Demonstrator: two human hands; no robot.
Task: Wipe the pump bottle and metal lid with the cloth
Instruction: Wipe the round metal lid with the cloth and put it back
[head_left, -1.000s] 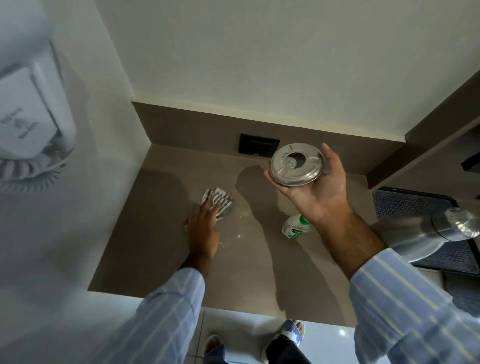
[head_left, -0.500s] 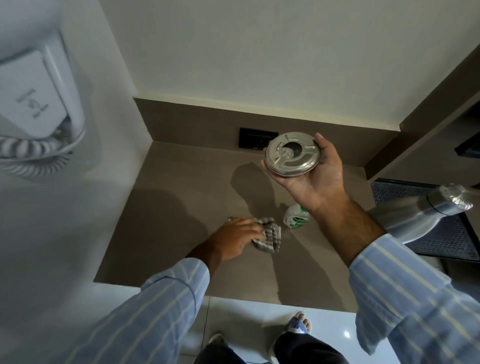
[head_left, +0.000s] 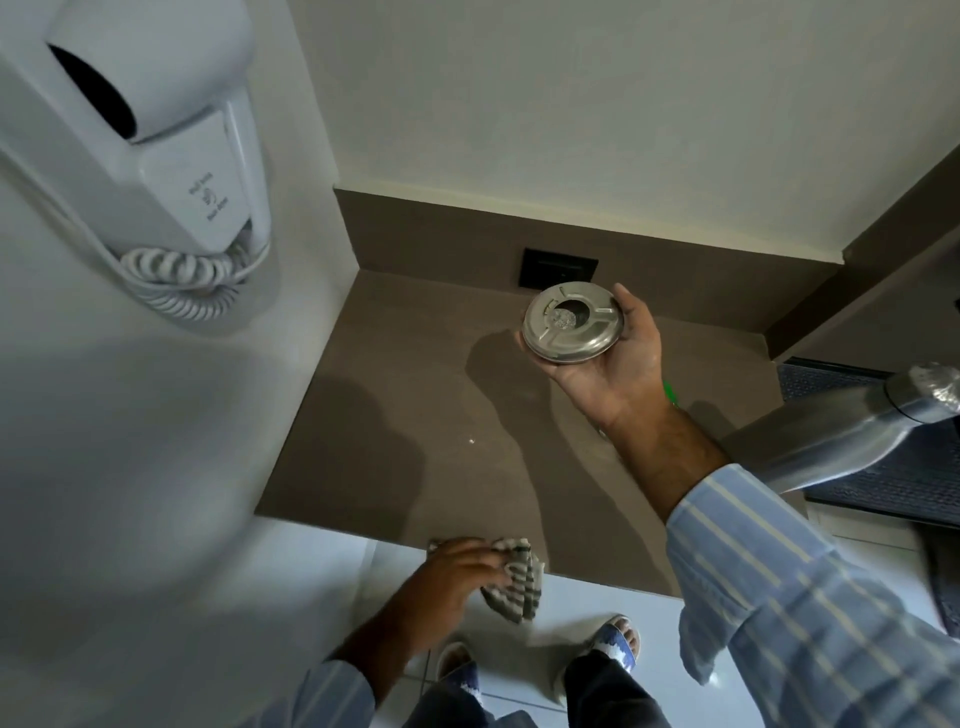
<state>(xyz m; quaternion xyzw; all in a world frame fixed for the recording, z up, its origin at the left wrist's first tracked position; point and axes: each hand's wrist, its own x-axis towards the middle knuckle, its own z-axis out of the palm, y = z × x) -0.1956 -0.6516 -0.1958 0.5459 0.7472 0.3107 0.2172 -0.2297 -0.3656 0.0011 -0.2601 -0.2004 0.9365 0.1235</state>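
Note:
My right hand (head_left: 618, 358) holds the round metal lid (head_left: 571, 329) up over the brown counter (head_left: 415, 415), its recessed face toward me. My left hand (head_left: 457, 571) grips the grey-and-white striped cloth (head_left: 514, 584) at the counter's front edge, the cloth hanging partly past the edge. Of the pump bottle only a green sliver (head_left: 671, 393) shows behind my right wrist; the rest is hidden.
A white wall-mounted hair dryer (head_left: 150, 135) with a coiled cord juts out at the upper left. A black socket (head_left: 560, 268) sits in the back splash. A chrome tap (head_left: 852, 436) reaches in from the right over a dark mat (head_left: 893, 483). My slippered feet stand on white floor tiles.
My left hand dragged the cloth from the counter's middle back to its front edge. My right hand kept the lid raised. The bottle slipped behind my right wrist as my head moved.

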